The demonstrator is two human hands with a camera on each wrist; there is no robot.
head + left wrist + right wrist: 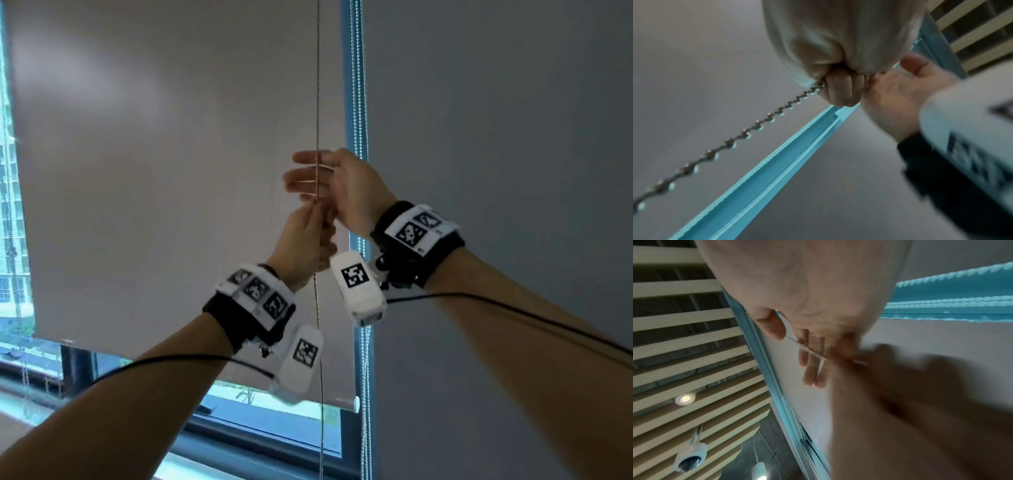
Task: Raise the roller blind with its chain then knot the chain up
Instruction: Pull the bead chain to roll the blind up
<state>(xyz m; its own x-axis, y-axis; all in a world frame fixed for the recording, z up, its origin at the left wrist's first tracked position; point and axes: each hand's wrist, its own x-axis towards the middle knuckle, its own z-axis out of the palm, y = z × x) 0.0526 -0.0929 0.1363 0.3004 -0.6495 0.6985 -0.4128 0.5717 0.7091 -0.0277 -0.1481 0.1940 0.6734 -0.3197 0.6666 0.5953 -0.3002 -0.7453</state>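
Grey roller blind (164, 171) behind; left hand (305, 245) grips beaded metal chain (318, 85); right hand (337, 186) flat-fingered against it.

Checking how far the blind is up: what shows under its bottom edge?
Under the blind bottom bar a strip of window glass and dark frame shows. The left hand's wrist camera covers part of that edge.

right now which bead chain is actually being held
The dark bead chain in front of the roller blind, pinched by the left hand; the pale chains by the frame hang untouched.
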